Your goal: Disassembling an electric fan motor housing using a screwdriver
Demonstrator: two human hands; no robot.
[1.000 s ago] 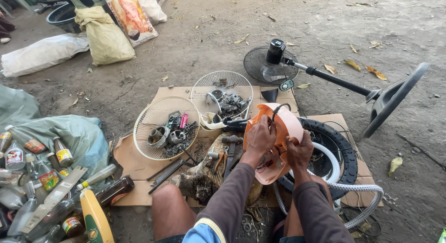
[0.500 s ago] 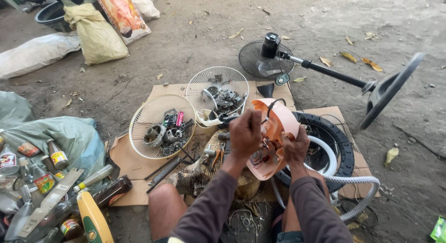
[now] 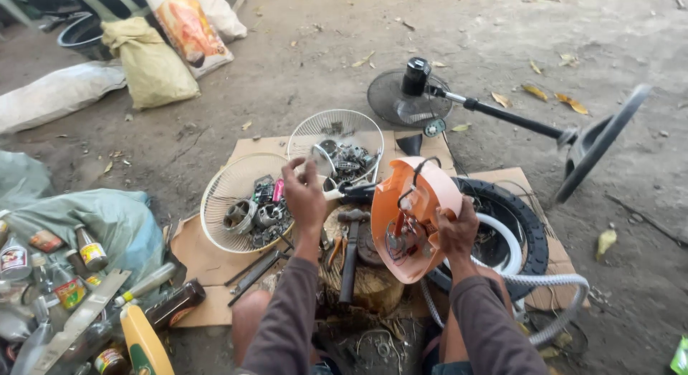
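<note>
Orange plastic housing sits upright in your right hand, hollow side facing you, above the wooden stump and just beside the black tyre. Wires and small parts show inside the shell; a thin black lead loops over its top edge. Judged light and fairly stiff, a moulded shell that could crack at the rim if squeezed, and the inner wiring looks fragile; best held by the outer edge, as you have it, fingers clear of the leads. Right hand is clenched on the housing's right rim, wrist cocked up, forearm rising from your knee. Left hand is raised apart from the housing, over the nearer wire fan guard that holds metal parts; fingers are curled, and whether they pinch something small you cannot tell. A hammer lies on the stump. Farther out: a second guard with parts, cardboard underneath, a pedestal fan lying on the dirt, bottles at your left.
</note>
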